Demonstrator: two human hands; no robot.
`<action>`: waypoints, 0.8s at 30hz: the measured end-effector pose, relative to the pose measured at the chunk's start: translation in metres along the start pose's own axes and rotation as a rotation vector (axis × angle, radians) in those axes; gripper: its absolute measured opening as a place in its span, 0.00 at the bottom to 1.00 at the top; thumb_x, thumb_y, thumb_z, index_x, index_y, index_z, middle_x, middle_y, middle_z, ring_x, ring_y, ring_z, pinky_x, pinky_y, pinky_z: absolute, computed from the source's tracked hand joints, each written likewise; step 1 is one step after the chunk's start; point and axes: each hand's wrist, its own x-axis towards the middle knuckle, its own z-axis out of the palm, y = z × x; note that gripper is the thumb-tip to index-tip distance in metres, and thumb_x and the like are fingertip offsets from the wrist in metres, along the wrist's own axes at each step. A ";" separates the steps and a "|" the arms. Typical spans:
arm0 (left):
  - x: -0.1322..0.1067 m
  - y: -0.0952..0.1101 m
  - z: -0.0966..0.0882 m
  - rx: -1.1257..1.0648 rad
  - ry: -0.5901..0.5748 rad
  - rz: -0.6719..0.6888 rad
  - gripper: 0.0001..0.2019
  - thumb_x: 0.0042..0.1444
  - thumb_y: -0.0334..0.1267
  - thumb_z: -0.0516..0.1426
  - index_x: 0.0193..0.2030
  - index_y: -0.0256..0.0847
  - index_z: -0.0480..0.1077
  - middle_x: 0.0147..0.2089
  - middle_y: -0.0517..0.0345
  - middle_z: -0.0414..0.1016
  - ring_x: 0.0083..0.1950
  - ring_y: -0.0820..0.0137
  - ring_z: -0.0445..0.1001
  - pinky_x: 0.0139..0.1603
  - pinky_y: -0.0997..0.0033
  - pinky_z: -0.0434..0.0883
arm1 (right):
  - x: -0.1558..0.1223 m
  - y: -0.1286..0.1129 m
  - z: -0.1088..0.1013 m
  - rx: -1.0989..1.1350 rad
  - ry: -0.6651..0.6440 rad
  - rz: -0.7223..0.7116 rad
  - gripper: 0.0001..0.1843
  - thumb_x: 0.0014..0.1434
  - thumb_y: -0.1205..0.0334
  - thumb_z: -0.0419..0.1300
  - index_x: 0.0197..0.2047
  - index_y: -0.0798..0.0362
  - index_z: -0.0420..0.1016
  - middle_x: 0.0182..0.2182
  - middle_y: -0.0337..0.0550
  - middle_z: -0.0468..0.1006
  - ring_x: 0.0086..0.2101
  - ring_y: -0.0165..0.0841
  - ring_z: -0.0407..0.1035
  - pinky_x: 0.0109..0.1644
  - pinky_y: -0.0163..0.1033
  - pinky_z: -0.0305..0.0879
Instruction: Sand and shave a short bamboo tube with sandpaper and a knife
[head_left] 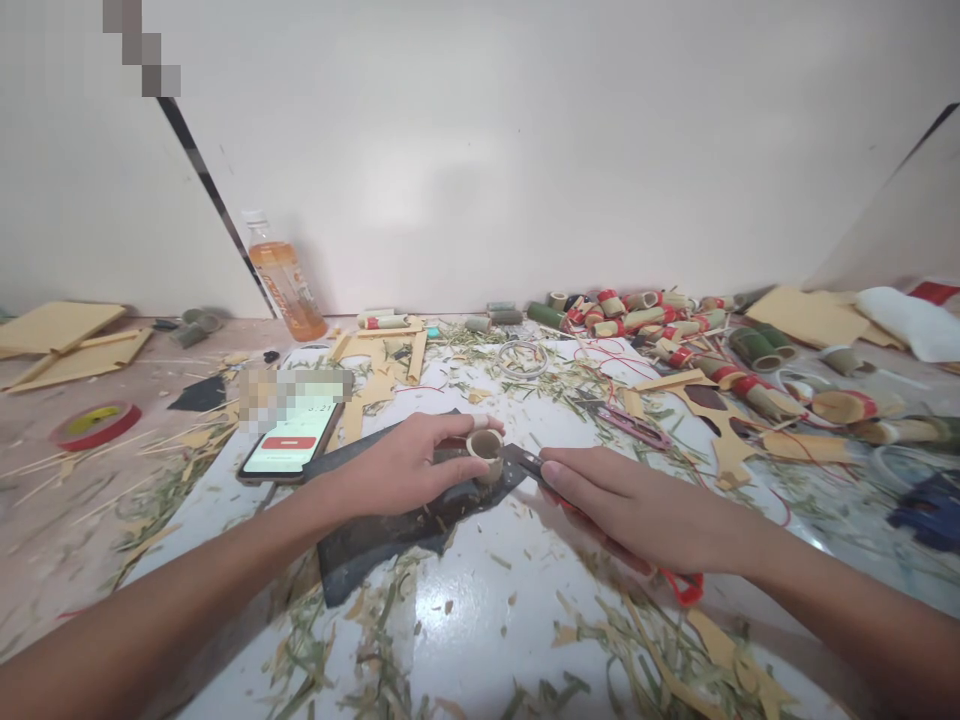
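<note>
Red tape roll [95, 424] far left, flat on the table. Plastic bottle [283, 277] – orange liquid, about two-thirds full. Phone [294, 440] lit, face-up. Left hand [409, 468] pinches a short bamboo ring [486, 447] (hollow, tan) on a dark mat [375, 530]. Right hand [637, 510] – fingers closed around a knife [525, 460], blade tip at the ring. Bamboo tubes [660, 320] piled far right.

near centre: bare white bench [480, 610] with thin shavings, open passage | left: phone [292, 440] and red tape roll [95, 424] in the way | far left: bottle [285, 288] upright by wall | far right: dense pile of bamboo tubes [675, 330] blocks | centre: dark mat [390, 520] lies flat
</note>
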 end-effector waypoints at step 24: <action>0.000 0.001 0.000 0.082 0.017 0.034 0.18 0.60 0.44 0.56 0.55 0.46 0.71 0.55 0.60 0.75 0.54 0.64 0.72 0.55 0.70 0.66 | 0.003 0.000 -0.002 0.069 -0.093 0.038 0.24 0.68 0.45 0.38 0.29 0.50 0.62 0.28 0.39 0.70 0.30 0.32 0.67 0.38 0.37 0.65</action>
